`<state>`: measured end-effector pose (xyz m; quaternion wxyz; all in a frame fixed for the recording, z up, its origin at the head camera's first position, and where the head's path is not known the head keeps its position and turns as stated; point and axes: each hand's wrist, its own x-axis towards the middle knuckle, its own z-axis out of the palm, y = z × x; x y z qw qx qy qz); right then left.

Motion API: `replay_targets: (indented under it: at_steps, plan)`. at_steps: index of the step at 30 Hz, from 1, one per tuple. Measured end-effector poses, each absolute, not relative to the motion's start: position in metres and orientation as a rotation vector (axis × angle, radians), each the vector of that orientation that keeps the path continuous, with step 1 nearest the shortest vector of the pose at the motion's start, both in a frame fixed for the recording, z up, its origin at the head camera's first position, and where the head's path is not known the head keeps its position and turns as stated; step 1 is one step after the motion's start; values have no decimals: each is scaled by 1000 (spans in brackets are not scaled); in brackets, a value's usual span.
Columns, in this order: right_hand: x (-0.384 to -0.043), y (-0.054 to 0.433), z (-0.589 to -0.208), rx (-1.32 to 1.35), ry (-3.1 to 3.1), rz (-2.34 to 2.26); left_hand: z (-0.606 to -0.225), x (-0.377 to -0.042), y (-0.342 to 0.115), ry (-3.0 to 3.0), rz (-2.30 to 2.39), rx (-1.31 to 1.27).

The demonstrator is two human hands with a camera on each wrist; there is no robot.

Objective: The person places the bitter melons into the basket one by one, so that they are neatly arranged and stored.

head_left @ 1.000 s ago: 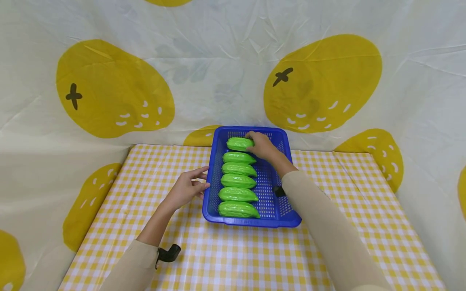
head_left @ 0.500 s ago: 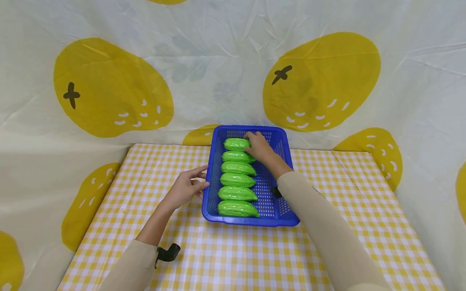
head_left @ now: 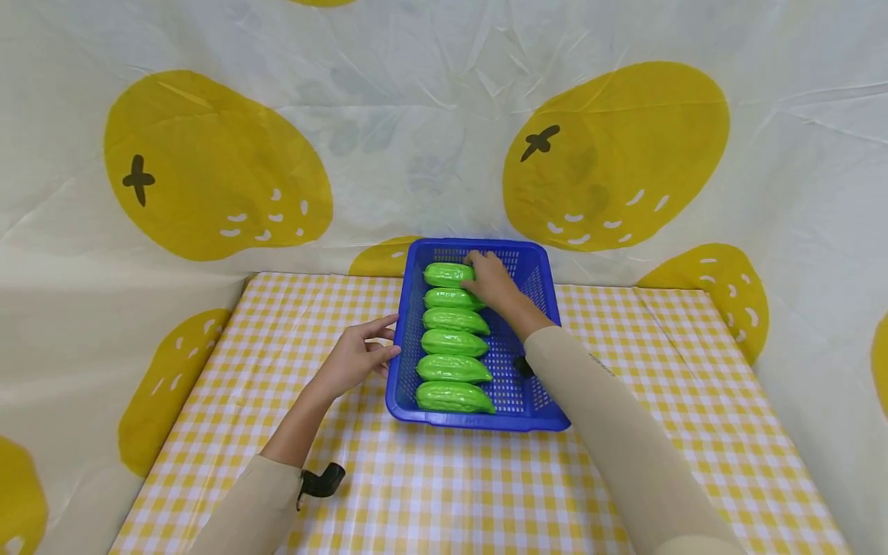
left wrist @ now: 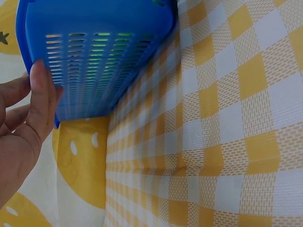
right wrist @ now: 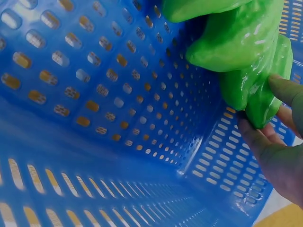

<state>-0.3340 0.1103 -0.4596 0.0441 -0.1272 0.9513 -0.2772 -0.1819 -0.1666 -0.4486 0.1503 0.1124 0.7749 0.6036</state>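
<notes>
Several glossy, ridged green bitter melons (head_left: 454,344) with pointed ends lie side by side in a blue plastic basket (head_left: 479,422) in the head view. Inside its far end, my right hand (head_left: 491,279) holds the right end of the farthest bitter melon (head_left: 447,274). The right wrist view shows that hand (right wrist: 279,156) with its thumb and fingers on either side of the bitter melon's tip (right wrist: 260,111). At the basket's left side, my left hand (head_left: 354,356) touches the rim with relaxed fingers. In the left wrist view the fingertips (left wrist: 39,75) rest against the rim and slotted outer wall.
The basket stands on a yellow-and-white checked tablecloth (head_left: 458,493), against the far edge of the table. A cloth printed with large yellow fruit (head_left: 617,154) hangs behind and at both sides. A black wrist camera (head_left: 322,481) sits on the left sleeve.
My right hand has shifted slightly left with the farthest bitter melon, bringing it nearly in line with the others. My left hand has stayed at the rim.
</notes>
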Motion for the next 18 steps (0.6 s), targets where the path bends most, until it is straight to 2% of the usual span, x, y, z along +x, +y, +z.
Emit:
replay_targets:
  at_steps: [18]
  plan:
    - [-333, 119, -452, -364, 2821, -936, -447, -180, -165, 2239, 1736, 327]
